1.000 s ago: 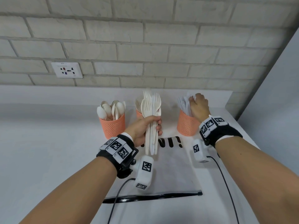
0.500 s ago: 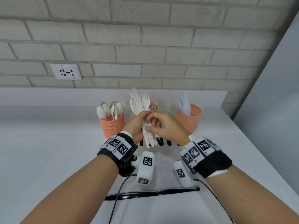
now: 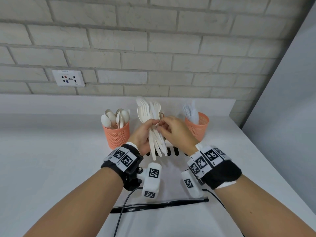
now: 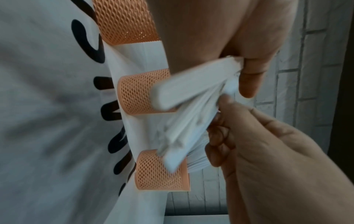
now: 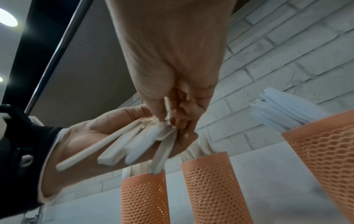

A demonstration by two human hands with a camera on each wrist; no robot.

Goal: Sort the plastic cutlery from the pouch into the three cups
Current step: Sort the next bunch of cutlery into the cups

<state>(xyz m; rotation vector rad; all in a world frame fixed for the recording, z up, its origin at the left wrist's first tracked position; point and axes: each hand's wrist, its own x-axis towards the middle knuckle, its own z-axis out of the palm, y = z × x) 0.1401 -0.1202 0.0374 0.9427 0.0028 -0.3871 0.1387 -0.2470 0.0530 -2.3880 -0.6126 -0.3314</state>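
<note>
Above the pouch [image 3: 171, 177], the left hand [image 3: 142, 132] grips the fork bundle [image 3: 154, 127], fingers curled round it; the right hand [image 3: 172, 130] fingers pinch one piece. Draw it out lengthwise, keeping the bundle clamped, then lower it handle-first into the matching cup [image 3: 196, 127]

right hand [image 3: 172, 132] moved from knife cup [image 3: 198, 127] to fork bundle [image 3: 153, 127]
</note>
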